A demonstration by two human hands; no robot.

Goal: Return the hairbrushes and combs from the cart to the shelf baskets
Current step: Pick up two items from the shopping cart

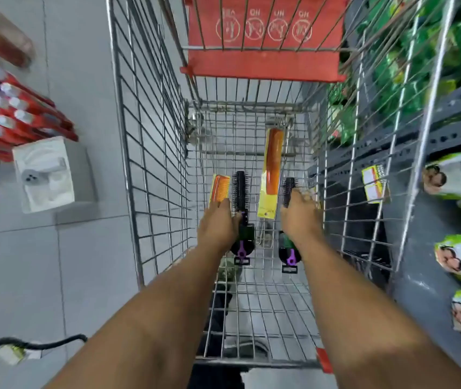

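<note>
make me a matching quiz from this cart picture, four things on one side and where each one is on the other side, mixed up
Things:
1. long orange comb
2. short orange comb
3. left hand
4. red child-seat flap

Places:
A. at the far end of the cart, above the basket floor
B. lying between the two black brushes
C. on the left black brush
D. left of the left black brush

Pairs: 1-B, 2-D, 3-C, 4-A

A: Body in view?
B: Two bare forearms, entering from the near edge, both running far into frame. Left hand [218, 224], right hand [302, 217].
A: Sleeves?
B: None visible, arms uncovered up to the near frame edge.
A: Gloves, watch, rings, bands?
B: Hands bare; wrists plain. Fingers too blurred for small details.
A: Markings?
B: Can't tell, motion blur softens the hands.
</note>
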